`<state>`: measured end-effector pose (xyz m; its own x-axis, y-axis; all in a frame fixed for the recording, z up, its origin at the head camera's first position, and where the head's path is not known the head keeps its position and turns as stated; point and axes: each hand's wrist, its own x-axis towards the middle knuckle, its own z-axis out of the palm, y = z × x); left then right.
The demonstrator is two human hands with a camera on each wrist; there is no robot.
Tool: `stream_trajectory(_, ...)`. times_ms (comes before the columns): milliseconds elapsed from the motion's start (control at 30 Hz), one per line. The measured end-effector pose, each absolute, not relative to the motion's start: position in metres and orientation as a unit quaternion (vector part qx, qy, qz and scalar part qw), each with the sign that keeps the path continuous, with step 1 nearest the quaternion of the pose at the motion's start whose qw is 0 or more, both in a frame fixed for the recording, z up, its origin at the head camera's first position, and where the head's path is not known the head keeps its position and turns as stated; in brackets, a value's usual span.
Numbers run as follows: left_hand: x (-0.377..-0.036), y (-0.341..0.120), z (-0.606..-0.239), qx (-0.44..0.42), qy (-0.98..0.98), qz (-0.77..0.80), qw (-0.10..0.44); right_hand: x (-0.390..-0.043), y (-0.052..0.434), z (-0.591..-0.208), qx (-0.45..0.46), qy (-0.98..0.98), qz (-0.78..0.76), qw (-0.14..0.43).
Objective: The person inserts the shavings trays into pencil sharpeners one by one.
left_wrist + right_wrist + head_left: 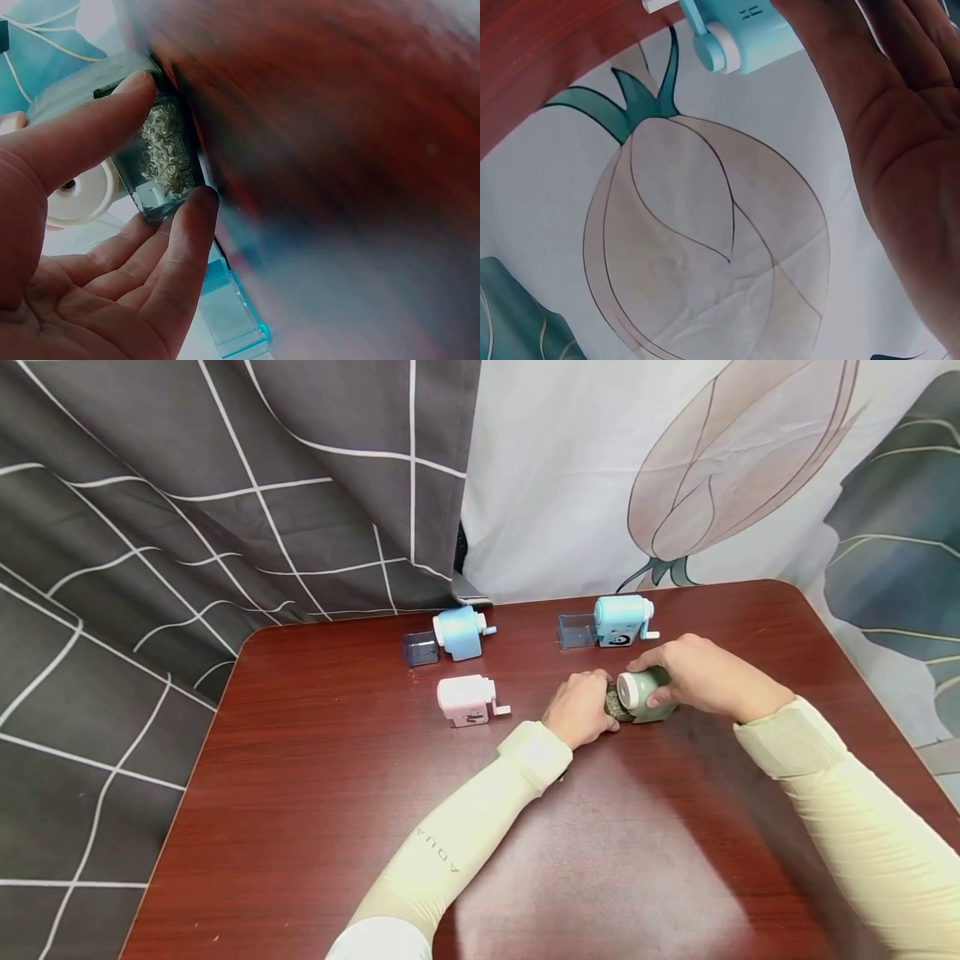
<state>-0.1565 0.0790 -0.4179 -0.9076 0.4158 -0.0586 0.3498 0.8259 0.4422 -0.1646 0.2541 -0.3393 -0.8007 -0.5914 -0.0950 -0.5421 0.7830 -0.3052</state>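
A green hand-crank pencil sharpener with a white round front is at the right of the table. My right hand grips its body from the right, thumb near the white front. At its left end is a clear shavings drawer packed with pale curled shavings. My left hand pinches this drawer, thumb on one side and fingertips on the other in the left wrist view. Only the palm side of my right hand shows in the right wrist view; what it grips is out of that frame.
Behind the hands stands a light blue sharpener with its clear drawer pulled out. Left of it is another blue sharpener with a dark drawer drawn out. A pink sharpener stands nearer. Curtains hang behind the table.
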Motion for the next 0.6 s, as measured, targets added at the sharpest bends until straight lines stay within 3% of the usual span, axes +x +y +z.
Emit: stream_trajectory(600, -0.1575, 0.0833, -0.4166, 0.204, 0.954, 0.209, 0.070, -0.1664, 0.2541, -0.3404, -0.299, 0.941, -0.124, 0.098)
